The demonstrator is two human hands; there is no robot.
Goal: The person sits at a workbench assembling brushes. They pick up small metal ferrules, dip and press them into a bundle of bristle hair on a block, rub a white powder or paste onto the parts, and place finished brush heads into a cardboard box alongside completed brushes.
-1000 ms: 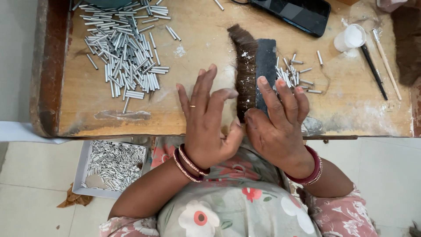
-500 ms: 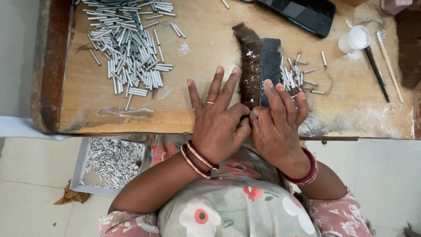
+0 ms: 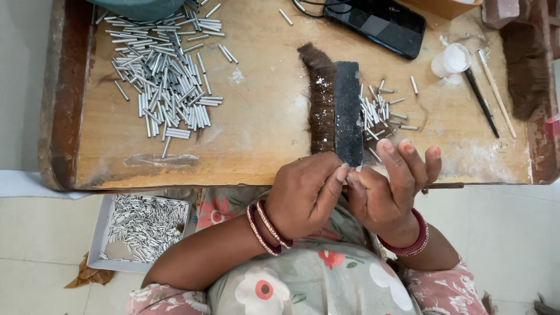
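Two hands meet fingertip to fingertip at the near edge of a wooden bench (image 3: pixel 262 140).

Head view: the left hand (image 3: pixel 306 195) has its grip pressed together, thumb and fingers pinching something too small to make out, touching the right hand (image 3: pixel 385 192). The right hand's thumb meets that pinch while its other fingers spread upward. Just beyond them lies a dark flat block (image 3: pixel 348 114) beside a strip of brown bristles (image 3: pixel 321 102). Short metal tubes (image 3: pixel 378 114) lie right of the block; a larger heap (image 3: pixel 166 76) sits far left.
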